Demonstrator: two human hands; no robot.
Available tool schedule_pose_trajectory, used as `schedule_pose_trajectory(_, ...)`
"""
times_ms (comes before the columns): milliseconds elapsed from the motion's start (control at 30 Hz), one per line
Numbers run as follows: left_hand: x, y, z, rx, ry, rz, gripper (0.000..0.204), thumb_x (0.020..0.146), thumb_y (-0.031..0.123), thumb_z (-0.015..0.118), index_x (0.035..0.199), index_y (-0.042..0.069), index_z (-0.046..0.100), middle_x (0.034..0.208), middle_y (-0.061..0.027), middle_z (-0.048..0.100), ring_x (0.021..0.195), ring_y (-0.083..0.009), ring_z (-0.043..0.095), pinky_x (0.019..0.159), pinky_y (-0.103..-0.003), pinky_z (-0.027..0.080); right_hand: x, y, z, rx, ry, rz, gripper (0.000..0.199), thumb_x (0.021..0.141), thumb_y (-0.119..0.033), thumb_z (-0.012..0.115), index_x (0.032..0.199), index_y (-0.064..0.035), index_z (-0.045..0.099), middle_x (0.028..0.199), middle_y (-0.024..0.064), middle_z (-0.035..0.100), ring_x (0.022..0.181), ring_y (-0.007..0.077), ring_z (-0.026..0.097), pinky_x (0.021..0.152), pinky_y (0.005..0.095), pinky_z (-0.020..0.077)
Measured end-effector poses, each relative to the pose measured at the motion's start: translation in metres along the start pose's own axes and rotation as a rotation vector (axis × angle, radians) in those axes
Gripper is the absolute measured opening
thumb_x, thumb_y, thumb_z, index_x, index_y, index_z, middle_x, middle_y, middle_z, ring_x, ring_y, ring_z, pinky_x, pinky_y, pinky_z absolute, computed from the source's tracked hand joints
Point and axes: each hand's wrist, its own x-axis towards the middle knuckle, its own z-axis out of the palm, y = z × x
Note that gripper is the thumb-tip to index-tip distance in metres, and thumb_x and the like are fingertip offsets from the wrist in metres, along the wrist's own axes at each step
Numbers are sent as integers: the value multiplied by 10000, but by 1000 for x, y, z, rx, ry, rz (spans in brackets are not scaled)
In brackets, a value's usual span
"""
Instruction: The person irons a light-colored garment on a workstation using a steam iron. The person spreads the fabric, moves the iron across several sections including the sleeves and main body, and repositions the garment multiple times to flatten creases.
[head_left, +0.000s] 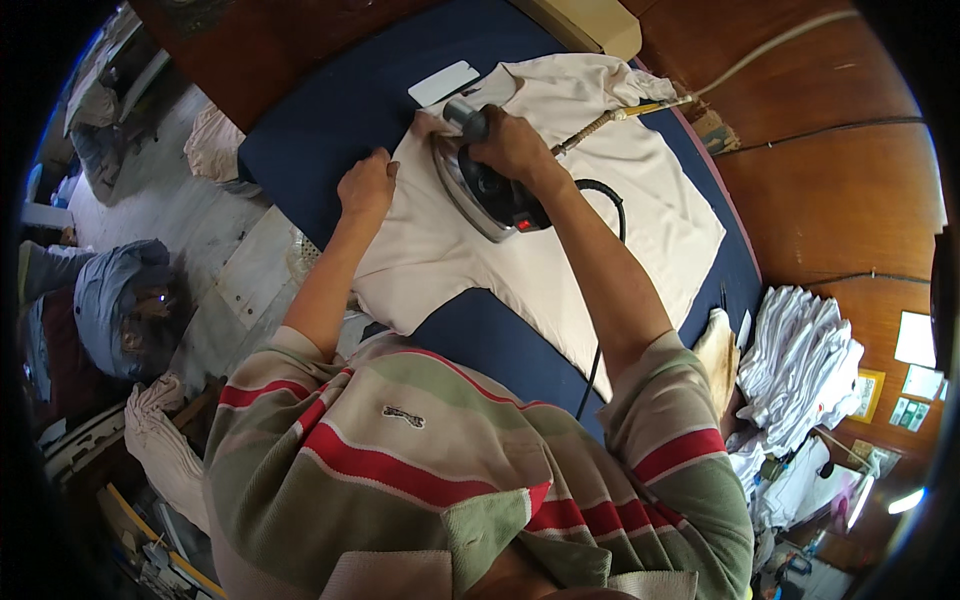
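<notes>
A cream shirt (540, 265) lies spread over a dark blue ironing table (310, 130). My right hand (515, 148) is wrapped round the handle of an iron (485, 195), whose metal soleplate edge rests on the shirt near the collar. A red light glows at the iron's heel. My left hand (368, 185) is closed at the shirt's left edge, and it seems to pinch the fabric there; the fingertips are partly hidden. Beyond the collar lies a flat white rectangular object (443, 83).
A wrapped hose (605, 122) and a black cord (620, 205) run from the iron. Brown wooden panels (830, 90) stand at the right and far side. A stack of white garments (800, 350) hangs at the right. Bundled clothes (120, 300) sit at the left above the floor.
</notes>
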Motion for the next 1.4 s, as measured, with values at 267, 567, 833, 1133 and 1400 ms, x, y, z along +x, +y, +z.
schedule_pose_trajectory(267,-7,-3,10,-4,135,-33,168,864,282,574,924,125,568,792,-149,656,792,-355,635,688,-461,494,-17,-1,9,-14,-74,-113,388,693,-233,636,993,-2,557,901,269,630,879,394,616,780,442,483)
schedule_pose_trajectory(567,-123,40,1,-173,15,740,291,765,237,651,1006,93,574,853,-71,594,861,-265,574,800,-381,417,-174,20,-5,64,-106,188,424,717,-188,629,1079,0,510,843,277,627,827,420,615,755,471,477)
schedule_pose_trajectory(833,-134,5,21,-198,-91,833,100,792,174,602,840,104,655,848,-11,589,848,-180,554,831,-334,365,-186,29,-3,189,-1,350,514,700,-224,672,1120,20,502,874,270,631,834,390,634,762,423,486)
schedule_pose_trajectory(1133,-136,0,25,-209,-26,824,96,770,169,621,815,87,640,826,-26,588,828,-199,559,814,-349,378,-87,0,10,233,70,283,579,692,-290,679,1115,62,500,936,276,623,892,364,627,790,384,476)
schedule_pose_trajectory(1400,-124,38,20,-272,106,798,153,796,169,599,923,88,629,912,-43,615,886,-224,575,847,-364,388,-135,67,-23,6,-21,283,530,668,-225,655,1124,5,512,930,233,632,874,337,629,776,376,479)
